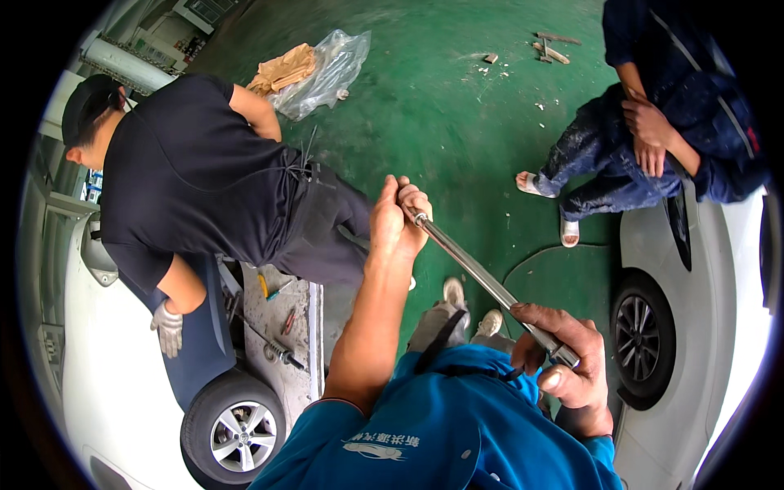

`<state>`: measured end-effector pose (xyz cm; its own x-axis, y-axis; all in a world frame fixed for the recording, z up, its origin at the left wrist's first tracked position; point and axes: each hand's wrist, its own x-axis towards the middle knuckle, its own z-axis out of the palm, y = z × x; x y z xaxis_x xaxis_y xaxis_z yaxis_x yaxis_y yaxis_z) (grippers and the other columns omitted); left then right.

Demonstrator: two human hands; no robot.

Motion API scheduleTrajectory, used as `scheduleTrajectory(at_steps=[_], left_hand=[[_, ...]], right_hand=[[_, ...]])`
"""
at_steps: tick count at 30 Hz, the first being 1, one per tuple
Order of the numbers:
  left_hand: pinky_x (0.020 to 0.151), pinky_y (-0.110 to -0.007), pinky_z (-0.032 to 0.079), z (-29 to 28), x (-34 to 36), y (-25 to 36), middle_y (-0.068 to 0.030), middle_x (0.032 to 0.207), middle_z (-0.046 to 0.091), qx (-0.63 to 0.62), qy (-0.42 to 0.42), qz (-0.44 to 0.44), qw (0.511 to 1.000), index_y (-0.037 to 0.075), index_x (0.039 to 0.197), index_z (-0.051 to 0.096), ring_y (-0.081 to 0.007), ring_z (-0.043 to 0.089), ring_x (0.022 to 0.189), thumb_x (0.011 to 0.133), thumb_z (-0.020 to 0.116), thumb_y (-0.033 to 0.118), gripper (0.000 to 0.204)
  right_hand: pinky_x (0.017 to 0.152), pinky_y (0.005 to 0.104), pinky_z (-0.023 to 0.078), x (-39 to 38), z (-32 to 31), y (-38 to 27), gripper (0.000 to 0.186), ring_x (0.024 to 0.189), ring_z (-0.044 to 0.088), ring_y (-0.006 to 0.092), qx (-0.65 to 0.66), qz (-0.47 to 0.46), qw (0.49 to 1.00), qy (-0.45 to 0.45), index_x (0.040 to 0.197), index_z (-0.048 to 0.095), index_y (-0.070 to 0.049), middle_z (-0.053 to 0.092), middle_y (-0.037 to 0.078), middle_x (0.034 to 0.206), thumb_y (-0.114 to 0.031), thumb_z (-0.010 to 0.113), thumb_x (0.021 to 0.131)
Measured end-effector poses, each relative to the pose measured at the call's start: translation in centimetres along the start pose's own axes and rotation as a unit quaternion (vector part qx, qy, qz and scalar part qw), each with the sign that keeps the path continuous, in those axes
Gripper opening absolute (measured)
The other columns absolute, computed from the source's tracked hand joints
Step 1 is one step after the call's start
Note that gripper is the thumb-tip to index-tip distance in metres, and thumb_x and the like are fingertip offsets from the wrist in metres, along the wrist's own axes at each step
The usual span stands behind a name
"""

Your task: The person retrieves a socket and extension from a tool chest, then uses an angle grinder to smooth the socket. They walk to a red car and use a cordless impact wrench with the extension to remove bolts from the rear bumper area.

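Note:
A long chrome steel bar tool (465,257) runs diagonally across the middle of the view, down toward the lower right. My left hand (398,214) is raised at its upper end, fingers curled round that end. My right hand (572,359) grips the lower end, with the thumb and fingers around the shaft. Below the bar are my blue shirt and my shoes on the green floor.
A co-worker in black (188,171) leans over a white car (98,343) at left, beside a tool-strewn board (282,298). Another person in dark overalls (670,98) is by a white car (694,343) at right. Plastic sheeting (331,73), debris (547,53) and a hose lie on the floor.

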<state>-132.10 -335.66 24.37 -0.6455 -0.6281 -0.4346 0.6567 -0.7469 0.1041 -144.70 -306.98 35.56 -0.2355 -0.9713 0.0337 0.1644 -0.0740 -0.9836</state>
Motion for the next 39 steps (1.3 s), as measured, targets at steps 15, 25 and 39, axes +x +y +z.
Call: scheduleTrajectory(at_steps=[15, 25, 39], left_hand=[[0.057, -0.032, 0.05, -4.8, 30.7, 7.9, -0.0041, 0.067, 0.055, -0.045, 0.117, -0.044, 0.991, 0.005, 0.089, 0.055, -0.0189, 0.056, 0.061, 0.106, 0.043, 0.033, 0.035], [0.069, -0.03, 0.05, -4.5, 36.0, 10.8, -0.0047, 0.085, 0.061, 0.315, -0.074, -0.229, 0.918, 0.004, 0.099, 0.066, -0.0146, 0.058, 0.075, 0.097, 0.061, 0.04, 0.036], [0.065, -0.035, 0.047, 2.4, 60.0, 8.8, -0.0103, 0.079, 0.062, 0.785, -0.07, -0.071, 0.611, 0.002, 0.094, 0.056, -0.0205, 0.059, 0.07, 0.092, 0.067, 0.026, 0.027]], right_hand=[[0.065, 0.0277, 0.052, 30.6, -4.5, 4.4, 0.052, 0.071, 0.063, 0.0115, -0.139, 0.062, 0.987, 0.046, 0.118, 0.064, 0.002, 0.068, 0.008, 0.078, -0.028, 0.084, 0.08], [0.071, 0.0283, 0.044, 47.6, -11.3, 7.5, 0.038, 0.074, 0.057, 0.0146, -0.17, -0.026, 0.939, 0.298, 0.1, 0.069, 0.002, 0.065, 0.007, 0.082, -0.035, 0.069, 0.091], [0.065, 0.0294, 0.046, 78.8, -30.5, 17.8, 0.038, 0.07, 0.056, 0.0145, 0.238, 0.025, 0.953, 0.183, 0.119, 0.057, 0.004, 0.059, 0.005, 0.079, -0.023, 0.065, 0.094]])
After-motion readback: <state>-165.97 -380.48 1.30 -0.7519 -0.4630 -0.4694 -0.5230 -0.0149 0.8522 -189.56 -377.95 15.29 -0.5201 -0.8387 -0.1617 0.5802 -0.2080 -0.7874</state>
